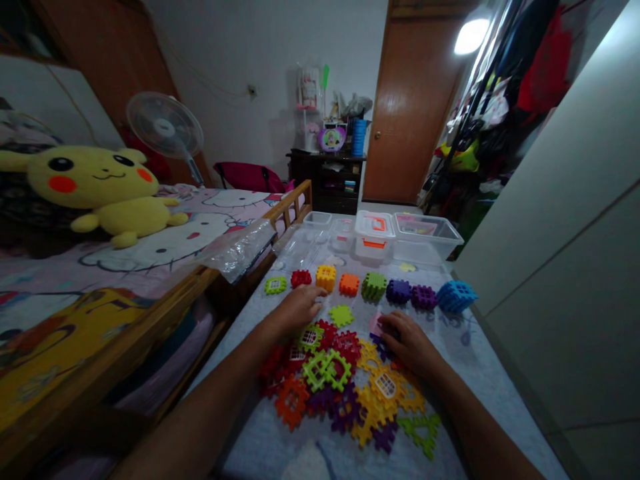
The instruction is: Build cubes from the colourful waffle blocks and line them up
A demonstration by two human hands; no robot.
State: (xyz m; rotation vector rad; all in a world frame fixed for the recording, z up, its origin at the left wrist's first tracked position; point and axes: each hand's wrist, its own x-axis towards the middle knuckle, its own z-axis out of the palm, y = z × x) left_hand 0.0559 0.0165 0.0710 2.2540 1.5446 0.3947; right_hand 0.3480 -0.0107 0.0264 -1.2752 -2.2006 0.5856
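Note:
My left hand reaches in front of the red stack, fingertips by the base of the yellow stack. Its thumb and fingers look apart; whether it touches the stack I cannot tell. My right hand is low over the heap's right side, fingers loosely bent and apart, beside a pink patch and a dark purple piece. I see nothing held in it. Notched plastic building tiles in red, green, orange, yellow and purple lie heaped between my arms. A single lime tile lies just beyond them.
Beyond my hands runs a row of colour-sorted stacks, including green, violet and blue. Clear plastic boxes and a lidded box with orange clips stand behind. A wooden bed rail borders the left.

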